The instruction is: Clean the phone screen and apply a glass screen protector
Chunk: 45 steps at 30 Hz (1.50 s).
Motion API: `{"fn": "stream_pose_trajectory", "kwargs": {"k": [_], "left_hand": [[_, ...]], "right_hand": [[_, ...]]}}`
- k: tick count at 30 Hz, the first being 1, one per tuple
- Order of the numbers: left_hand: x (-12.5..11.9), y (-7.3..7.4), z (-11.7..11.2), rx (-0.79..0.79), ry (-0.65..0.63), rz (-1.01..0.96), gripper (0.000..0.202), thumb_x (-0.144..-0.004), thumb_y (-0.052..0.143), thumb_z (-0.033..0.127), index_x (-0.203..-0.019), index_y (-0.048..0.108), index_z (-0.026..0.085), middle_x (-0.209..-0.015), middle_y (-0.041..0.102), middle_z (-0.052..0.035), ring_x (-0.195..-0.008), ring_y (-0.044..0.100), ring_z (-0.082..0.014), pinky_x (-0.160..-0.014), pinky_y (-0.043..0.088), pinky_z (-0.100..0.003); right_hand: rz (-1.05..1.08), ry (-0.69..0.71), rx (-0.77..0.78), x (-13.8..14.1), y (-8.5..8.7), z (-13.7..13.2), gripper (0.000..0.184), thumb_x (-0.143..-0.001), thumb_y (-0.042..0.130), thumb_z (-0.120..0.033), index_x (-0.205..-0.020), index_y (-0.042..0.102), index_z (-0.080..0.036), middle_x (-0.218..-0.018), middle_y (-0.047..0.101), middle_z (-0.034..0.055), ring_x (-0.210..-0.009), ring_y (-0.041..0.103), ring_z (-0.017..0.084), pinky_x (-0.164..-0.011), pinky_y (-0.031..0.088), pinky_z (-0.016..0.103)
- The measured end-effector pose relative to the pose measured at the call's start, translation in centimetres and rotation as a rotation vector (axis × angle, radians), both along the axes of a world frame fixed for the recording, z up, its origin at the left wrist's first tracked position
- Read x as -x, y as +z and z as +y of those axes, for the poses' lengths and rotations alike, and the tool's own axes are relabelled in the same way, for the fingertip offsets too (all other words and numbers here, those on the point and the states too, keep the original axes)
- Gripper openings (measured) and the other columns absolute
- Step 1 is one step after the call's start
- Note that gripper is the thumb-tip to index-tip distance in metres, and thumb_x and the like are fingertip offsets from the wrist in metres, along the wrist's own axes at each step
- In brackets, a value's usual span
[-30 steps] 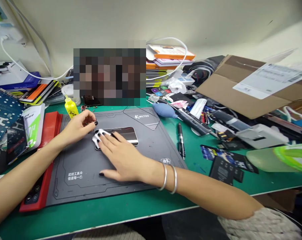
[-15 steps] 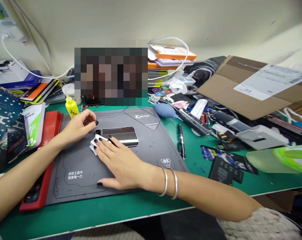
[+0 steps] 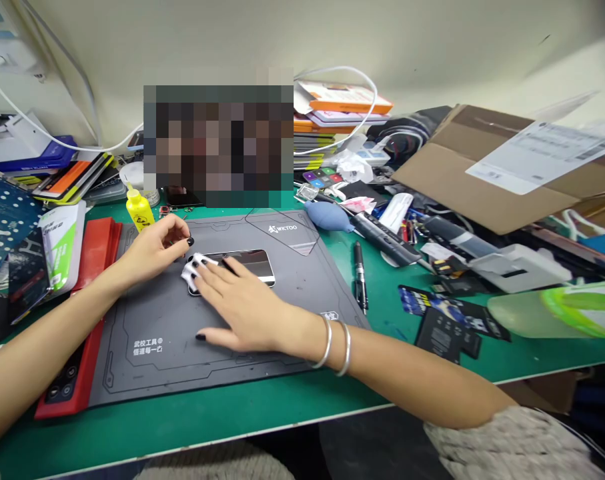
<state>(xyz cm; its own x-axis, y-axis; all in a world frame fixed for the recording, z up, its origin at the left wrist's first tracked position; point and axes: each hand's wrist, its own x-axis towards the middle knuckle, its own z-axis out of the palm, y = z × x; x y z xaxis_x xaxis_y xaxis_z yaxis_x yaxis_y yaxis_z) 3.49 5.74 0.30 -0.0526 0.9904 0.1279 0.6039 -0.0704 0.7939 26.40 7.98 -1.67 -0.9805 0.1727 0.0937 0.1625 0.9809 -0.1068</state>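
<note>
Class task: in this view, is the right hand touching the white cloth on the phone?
Touching. The head view shows the right hand with its fingertips resting on the white cloth, which lies at the left end of the phone.

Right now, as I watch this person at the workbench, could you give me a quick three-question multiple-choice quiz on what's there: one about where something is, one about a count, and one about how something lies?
1. Where is the white cloth?
A. Inside the cardboard box
B. Under the right hand, at the left end of the phone
C. Beside the black pen

2. How many silver bangles are on the right arm?
A. One
B. Three
C. Two

3. How does the phone lie on the grey mat?
A. Flat on the mat
B. Propped upright
C. Hanging over the bench edge

Answers:
1. B, as the fingers rest on the cloth at the phone's end.
2. C, as two bands show at the wrist.
3. A, as it lies level on the mat.
</note>
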Motion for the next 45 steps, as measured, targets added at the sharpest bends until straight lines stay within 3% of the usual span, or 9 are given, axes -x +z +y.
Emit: {"fn": "stream_pose_trajectory", "kwargs": {"k": [4, 10, 17, 23, 29, 35, 40, 45], "left_hand": [[0.2, -0.3, 0.0, -0.009, -0.004, 0.013, 0.019, -0.078, 0.06, 0.036, -0.088, 0.054, 0.021, -0.082, 0.058, -0.0004, -0.073, 0.056, -0.0163, -0.066, 0.046, -0.029], [0.4, -0.5, 0.0, -0.03, 0.007, 0.031, 0.019, -0.08, 0.061, 0.036, -0.089, 0.055, 0.02, -0.086, 0.06, -0.001, -0.075, 0.056, -0.0158, -0.07, 0.046, -0.029], [0.3, -0.2, 0.1, -0.026, 0.005, 0.049, 0.018, -0.079, 0.06, 0.036, -0.087, 0.056, 0.02, -0.084, 0.061, -0.0011, -0.074, 0.056, -0.0163, -0.069, 0.045, -0.03], [0.4, -0.4, 0.1, -0.034, -0.004, 0.034, 0.019, -0.08, 0.06, 0.037, -0.086, 0.056, 0.02, -0.082, 0.06, -0.0004, -0.072, 0.055, -0.0158, -0.068, 0.044, -0.03], [0.1, -0.1, -0.1, -0.024, 0.001, 0.057, 0.016, -0.079, 0.059, 0.034, -0.085, 0.056, 0.02, -0.08, 0.059, -0.0002, -0.07, 0.054, -0.0156, -0.067, 0.043, -0.03], [0.0, 0.0, -0.1, -0.016, 0.003, 0.054, 0.017, -0.079, 0.059, 0.035, -0.086, 0.056, 0.02, -0.079, 0.059, 0.0002, -0.068, 0.053, -0.0152, -0.066, 0.043, -0.03], [-0.1, 0.1, -0.2, -0.014, 0.001, 0.062, 0.016, -0.079, 0.057, 0.034, -0.086, 0.055, 0.02, -0.08, 0.058, 0.0005, -0.068, 0.052, -0.0146, -0.066, 0.043, -0.029], [0.0, 0.0, -0.3, -0.02, -0.008, 0.055, 0.015, -0.079, 0.056, 0.033, -0.085, 0.055, 0.02, -0.081, 0.058, 0.0005, -0.069, 0.052, -0.0144, -0.065, 0.043, -0.029]], "right_hand": [[-0.028, -0.093, -0.017, 0.0, 0.1, 0.7, 0.083, -0.098, 0.042, -0.063, -0.149, 0.042, 0.003, -0.158, 0.038, 0.0276, -0.147, 0.036, 0.04, -0.122, 0.024, 0.058], [0.008, 0.07, -0.003, 0.2, -0.1, -0.9, 0.085, -0.097, 0.044, -0.064, -0.151, 0.039, 0.001, -0.16, 0.037, 0.0239, -0.15, 0.032, 0.038, -0.123, 0.022, 0.058], [-0.033, -0.099, -0.034, 0.1, 0.2, 0.1, 0.082, -0.099, 0.041, -0.062, -0.149, 0.041, 0.003, -0.158, 0.038, 0.0279, -0.148, 0.035, 0.039, -0.122, 0.023, 0.059], [0.003, 0.059, -0.017, -0.3, 0.0, -1.3, 0.085, -0.097, 0.043, -0.065, -0.15, 0.04, 0.001, -0.159, 0.039, 0.0247, -0.148, 0.035, 0.039, -0.122, 0.024, 0.058], [-0.051, -0.119, -0.041, -0.4, 0.3, 0.4, 0.083, -0.098, 0.043, -0.063, -0.149, 0.042, 0.003, -0.158, 0.038, 0.0279, -0.149, 0.034, 0.039, -0.123, 0.024, 0.057], [-0.034, 0.016, -0.011, -0.6, 0.2, -0.4, 0.086, -0.095, 0.046, -0.065, -0.15, 0.042, 0.002, -0.159, 0.036, 0.0259, -0.148, 0.034, 0.04, -0.122, 0.025, 0.058], [-0.065, -0.117, -0.04, -0.5, 0.6, 0.1, 0.081, -0.099, 0.043, -0.06, -0.148, 0.043, 0.003, -0.157, 0.039, 0.0278, -0.148, 0.036, 0.039, -0.121, 0.026, 0.058], [-0.019, 0.013, -0.028, -0.6, 0.2, -1.6, 0.085, -0.096, 0.045, -0.065, -0.148, 0.045, 0.001, -0.157, 0.04, 0.0262, -0.147, 0.036, 0.039, -0.121, 0.026, 0.057]]}}
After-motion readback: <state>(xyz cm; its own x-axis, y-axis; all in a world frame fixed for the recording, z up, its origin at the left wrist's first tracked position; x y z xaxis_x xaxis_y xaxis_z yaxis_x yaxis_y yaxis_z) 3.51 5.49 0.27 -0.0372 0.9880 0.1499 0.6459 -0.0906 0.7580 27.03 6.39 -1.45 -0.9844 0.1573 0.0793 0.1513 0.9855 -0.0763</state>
